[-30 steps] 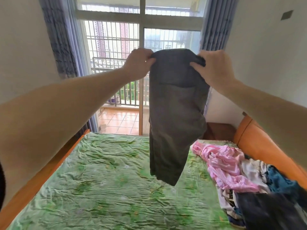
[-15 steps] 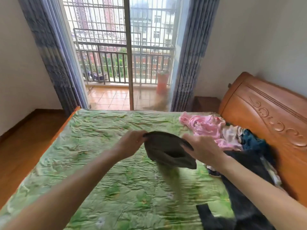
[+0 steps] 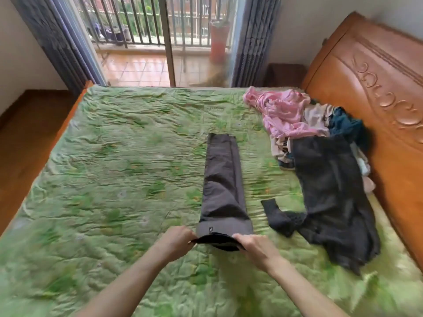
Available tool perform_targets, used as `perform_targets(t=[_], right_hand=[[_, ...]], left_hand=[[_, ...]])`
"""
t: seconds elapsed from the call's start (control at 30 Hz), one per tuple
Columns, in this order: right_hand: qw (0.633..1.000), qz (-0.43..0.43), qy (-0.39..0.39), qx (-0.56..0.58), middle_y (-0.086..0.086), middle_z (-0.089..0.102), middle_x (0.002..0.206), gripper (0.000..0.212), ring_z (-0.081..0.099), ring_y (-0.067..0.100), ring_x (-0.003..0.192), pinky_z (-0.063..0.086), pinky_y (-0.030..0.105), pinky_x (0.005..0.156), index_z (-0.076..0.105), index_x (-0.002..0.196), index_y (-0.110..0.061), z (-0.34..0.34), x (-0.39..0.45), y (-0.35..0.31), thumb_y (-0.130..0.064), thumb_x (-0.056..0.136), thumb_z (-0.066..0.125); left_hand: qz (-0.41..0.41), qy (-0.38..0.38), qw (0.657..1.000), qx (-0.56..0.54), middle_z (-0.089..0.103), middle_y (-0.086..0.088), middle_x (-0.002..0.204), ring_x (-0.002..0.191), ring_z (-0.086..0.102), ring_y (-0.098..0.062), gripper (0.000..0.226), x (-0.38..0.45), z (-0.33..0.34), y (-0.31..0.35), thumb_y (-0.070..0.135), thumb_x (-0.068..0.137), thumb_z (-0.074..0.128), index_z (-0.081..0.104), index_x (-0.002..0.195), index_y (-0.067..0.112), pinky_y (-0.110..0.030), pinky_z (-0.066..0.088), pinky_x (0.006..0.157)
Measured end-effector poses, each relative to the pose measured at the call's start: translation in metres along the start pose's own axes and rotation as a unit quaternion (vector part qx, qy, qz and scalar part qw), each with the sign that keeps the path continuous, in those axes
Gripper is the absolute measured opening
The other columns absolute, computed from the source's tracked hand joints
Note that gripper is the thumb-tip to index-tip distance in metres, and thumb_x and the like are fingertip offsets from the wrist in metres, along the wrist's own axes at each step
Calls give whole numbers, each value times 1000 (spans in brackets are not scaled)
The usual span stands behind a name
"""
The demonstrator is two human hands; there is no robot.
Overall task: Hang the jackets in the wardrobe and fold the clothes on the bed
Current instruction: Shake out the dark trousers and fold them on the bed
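The trousers point(image 3: 223, 179) were laid lengthwise on the bed point(image 3: 114, 156), folded leg on leg into one narrow strip, the hems toward the window and the waistband at the near end. That waistband was pinched at its two corners: the left hand point(image 3: 177, 240) gripped the left corner and the right hand point(image 3: 254, 247) the right, fingers curled over the edge, so that the band was lifted a little and bowed open while the rest lay flat. No other cloth was held by either grip.

The step in hand was judged to be the laying-out before the cross fold. For it to be done well, the waistband should be drawn gently toward the body until the slight creases near the seat are pulled out, and then set down square to the strip. The upper leg was seen to sit a little off the lower one along the right edge, so the seams ought to be matched before any fold is made. The near end could then be carried over toward the hems, and the edges kept level with both hands.

Just to the right, a black garment point(image 3: 329, 197) was spread out, one strap reaching close to the trousers; it should be kept out of the fold. Beyond it a pile of clothes point(image 3: 304, 120), pink on top, was heaped against the headboard point(image 3: 370, 76) and remained unfolded.
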State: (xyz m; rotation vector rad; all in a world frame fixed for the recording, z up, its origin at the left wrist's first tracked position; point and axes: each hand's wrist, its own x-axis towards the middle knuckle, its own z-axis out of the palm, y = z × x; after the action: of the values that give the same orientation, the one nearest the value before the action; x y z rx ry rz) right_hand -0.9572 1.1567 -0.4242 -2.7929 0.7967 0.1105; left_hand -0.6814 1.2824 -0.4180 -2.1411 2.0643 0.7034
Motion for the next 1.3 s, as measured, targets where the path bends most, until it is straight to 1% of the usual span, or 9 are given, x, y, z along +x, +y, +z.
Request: perform_targets(t=[0.13,0.23,0.4,0.6,0.7,0.8,0.93,1.1,1.3], right_hand=[[999,-1,-53,-6,0,70,78,18,72,25,67,46,32,45,62,98,-21,50,-26,-15,-15,82,58],[995,-5,-97,-21,-5,61,68,45,66,19,53,38,26,35,57,88,-23,90,-39,-26,-15,55,87],[981,28,-192,-2,-2,59,77,72,63,20,60,42,28,35,52,95,-20,157,-56,-36,-8,38,96],[945,115,-288,107,4,59,132,36,59,29,123,51,43,91,50,136,-21,231,-85,-54,-26,101,54],[954,160,-224,124,0,61,123,29,62,26,114,54,40,88,58,130,-22,263,-95,-61,-30,103,52],[974,167,-102,113,-3,65,118,28,68,21,103,59,33,75,68,120,-21,293,-88,-55,-26,93,65],[985,159,-17,66,7,52,153,48,48,23,144,49,39,109,54,147,-11,313,-45,-37,-27,102,43],[984,175,-7,19,10,13,173,71,11,23,160,22,42,127,20,164,-9,351,-11,-9,-42,106,43],[973,229,7,1,19,14,171,77,19,30,158,29,47,122,23,162,-4,390,-15,-2,-51,103,39]], left_hand=[[2,-9,1000,-27,75,-6,108,104,69,-35,29,-13,56,20,21,91,58,80,109,20,-41,52,79],[-4,-24,1000,-16,73,-6,110,107,67,-34,25,-16,102,28,16,90,58,78,106,15,-42,52,82],[-4,-85,996,25,66,-9,117,115,60,-33,23,-17,174,40,5,94,48,65,109,11,-43,47,86],[-8,-125,992,19,70,-3,96,97,69,-28,30,-19,262,34,20,68,81,69,97,18,-37,55,70],[-20,-93,995,-12,78,-1,103,99,76,-22,62,-11,291,32,27,43,96,80,102,17,-29,61,67],[-39,-54,997,-34,74,-7,127,119,71,-24,75,8,307,27,29,52,95,76,122,10,-35,63,85],[-84,34,994,-65,53,-14,154,144,50,-31,62,45,317,26,32,93,59,54,148,4,-46,49,112],[-111,112,983,-94,24,-16,170,160,19,-28,69,94,339,34,34,103,44,28,161,1,-47,24,127],[-106,116,987,-40,13,-17,173,161,13,-30,77,117,379,27,43,102,47,23,163,3,-49,22,126]])
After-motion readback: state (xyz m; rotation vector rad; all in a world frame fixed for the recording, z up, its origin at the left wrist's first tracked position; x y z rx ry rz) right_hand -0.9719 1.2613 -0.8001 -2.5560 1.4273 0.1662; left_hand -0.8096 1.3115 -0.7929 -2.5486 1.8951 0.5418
